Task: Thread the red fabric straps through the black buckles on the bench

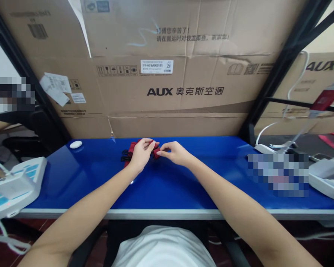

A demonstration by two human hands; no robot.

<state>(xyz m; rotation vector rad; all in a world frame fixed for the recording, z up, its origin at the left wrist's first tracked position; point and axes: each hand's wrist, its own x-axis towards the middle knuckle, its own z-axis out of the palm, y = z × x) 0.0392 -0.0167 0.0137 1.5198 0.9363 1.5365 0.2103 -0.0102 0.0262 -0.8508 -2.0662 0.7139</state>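
The red fabric item (156, 155) is located near the far edge of the blue tabletop (178, 189), in front of the cardboard panel (183, 104). The left hand (141, 155) is the nearer of the two: it lies over the middle of the item, with red material visible on both sides of it. The right hand (176, 152) approaches from the right, so that the item lies to the left of its fingertips. The long axis of the item cannot be determined, since the left hand covers its centre; the portion left of that hand extends toward the near edge of the tabletop. Black straps (125, 155) lie beside this portion, left of the left wrist. The fingers of the left hand are curled and grasp the item, with the thumb and forefinger close together at its upper right part. The thumb and index finger of the right hand form a loop, their tips drawn together in an apparent pinch on the right edge of the item; no gap between tips and fabric is discernible.
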